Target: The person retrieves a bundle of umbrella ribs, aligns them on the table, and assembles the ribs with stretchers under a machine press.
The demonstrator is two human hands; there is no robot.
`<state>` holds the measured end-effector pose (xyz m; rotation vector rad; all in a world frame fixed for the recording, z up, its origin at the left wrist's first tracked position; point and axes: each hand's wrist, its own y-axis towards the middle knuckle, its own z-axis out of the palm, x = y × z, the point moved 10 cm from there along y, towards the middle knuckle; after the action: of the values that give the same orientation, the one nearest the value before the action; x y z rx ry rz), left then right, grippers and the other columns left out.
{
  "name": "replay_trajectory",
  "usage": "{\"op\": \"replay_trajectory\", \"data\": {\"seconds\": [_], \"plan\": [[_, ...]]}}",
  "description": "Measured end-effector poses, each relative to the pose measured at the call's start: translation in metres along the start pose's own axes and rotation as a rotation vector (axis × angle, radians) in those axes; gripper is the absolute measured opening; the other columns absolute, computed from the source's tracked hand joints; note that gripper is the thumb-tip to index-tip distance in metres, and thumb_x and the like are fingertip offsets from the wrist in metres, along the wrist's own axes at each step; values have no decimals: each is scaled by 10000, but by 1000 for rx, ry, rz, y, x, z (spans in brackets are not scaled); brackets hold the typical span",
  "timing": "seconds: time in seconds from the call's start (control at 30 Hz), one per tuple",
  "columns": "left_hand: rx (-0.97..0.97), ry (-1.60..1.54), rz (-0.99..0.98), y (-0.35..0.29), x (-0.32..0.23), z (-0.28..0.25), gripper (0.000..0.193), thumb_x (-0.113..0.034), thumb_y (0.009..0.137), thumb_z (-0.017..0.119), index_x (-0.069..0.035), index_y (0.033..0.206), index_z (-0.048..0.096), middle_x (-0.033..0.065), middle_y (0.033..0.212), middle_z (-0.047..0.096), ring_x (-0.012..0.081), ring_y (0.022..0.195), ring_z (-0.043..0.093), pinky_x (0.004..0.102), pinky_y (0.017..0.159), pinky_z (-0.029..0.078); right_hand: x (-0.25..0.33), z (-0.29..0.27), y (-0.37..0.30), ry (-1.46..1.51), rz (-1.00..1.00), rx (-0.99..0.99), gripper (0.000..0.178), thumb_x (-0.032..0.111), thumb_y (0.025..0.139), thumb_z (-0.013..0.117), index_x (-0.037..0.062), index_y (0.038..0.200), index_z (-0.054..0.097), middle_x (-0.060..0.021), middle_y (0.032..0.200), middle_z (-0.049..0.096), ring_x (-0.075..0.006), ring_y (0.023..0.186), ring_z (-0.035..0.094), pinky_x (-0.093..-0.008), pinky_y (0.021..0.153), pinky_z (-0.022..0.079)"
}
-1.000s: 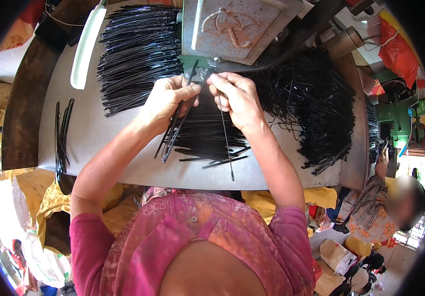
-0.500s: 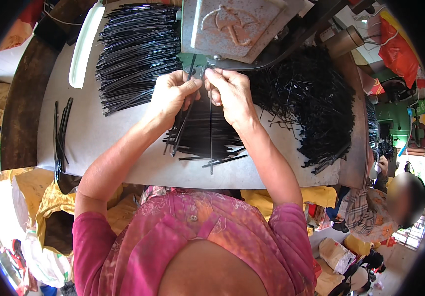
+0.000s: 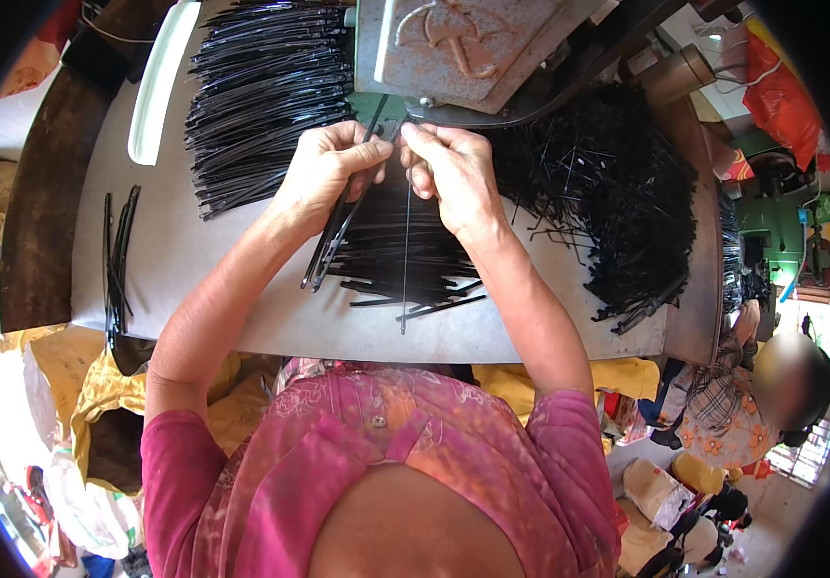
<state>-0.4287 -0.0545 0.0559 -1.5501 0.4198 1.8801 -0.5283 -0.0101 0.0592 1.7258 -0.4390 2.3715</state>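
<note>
My left hand (image 3: 342, 162) is closed around a few black umbrella ribs (image 3: 323, 258), which slant down below the fingers and poke up above them. A thin dark rod (image 3: 406, 260) hangs straight down from the pinched fingers of my right hand (image 3: 448, 169). Both hands meet just under the grey metal head of a machine (image 3: 463, 48), which bears a raised umbrella shape. The fingertips hide how the pieces join there. Beneath my hands, a pile of black ribs (image 3: 395, 241) lies on the pale metal worktable (image 3: 212, 289).
A large stack of ribs (image 3: 270, 106) lies left of the machine, with a tangled black heap (image 3: 617, 202) on its right. Several loose ribs (image 3: 120, 260) rest at the table's left edge. A white lamp (image 3: 162, 87) stands at the upper left. Another person (image 3: 728, 414) works at far right.
The ribs in my left hand have swung slightly leftward and up. My right hand has shifted only a little, still pinching the thin rod.
</note>
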Motion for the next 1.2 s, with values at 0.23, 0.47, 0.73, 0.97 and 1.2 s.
{"op": "replay_trajectory", "data": {"seconds": [0.23,0.47,0.73,0.97,1.2], "plan": [[-36,1,23,0,1,2,165,-118,760,609,-48,649,509,44,558,526,45,397,384,181,368,277,0,0,-1,-8,14,-13,186,133,806,559,-26,708,550,-39,582,513,-47,389,418,-169,329,303],[-102,-27,6,-2,6,3,148,-125,783,591,-56,676,516,21,569,523,32,405,378,165,370,267,-2,1,-1,-41,41,-8,153,139,817,552,10,735,553,-4,591,503,-34,419,419,-161,360,305],[-164,-72,-50,-4,8,3,146,-99,784,578,-42,668,508,26,562,518,44,398,389,172,361,279,-2,0,2,-26,42,-19,206,128,805,557,-19,662,534,-25,545,494,-46,386,416,-175,324,312],[-254,-50,-22,-4,6,0,137,-45,746,594,-49,727,458,47,565,520,51,382,381,181,345,276,9,-14,-11,-219,58,-7,159,153,796,584,-3,764,566,-35,613,544,-46,427,461,-164,362,337],[-230,6,-19,-8,-2,-1,150,-51,753,587,-66,718,442,38,568,512,47,384,370,184,345,267,59,-80,-47,-802,-19,-137,118,106,770,587,-10,757,599,-14,589,540,-35,422,436,-172,373,340]]}}
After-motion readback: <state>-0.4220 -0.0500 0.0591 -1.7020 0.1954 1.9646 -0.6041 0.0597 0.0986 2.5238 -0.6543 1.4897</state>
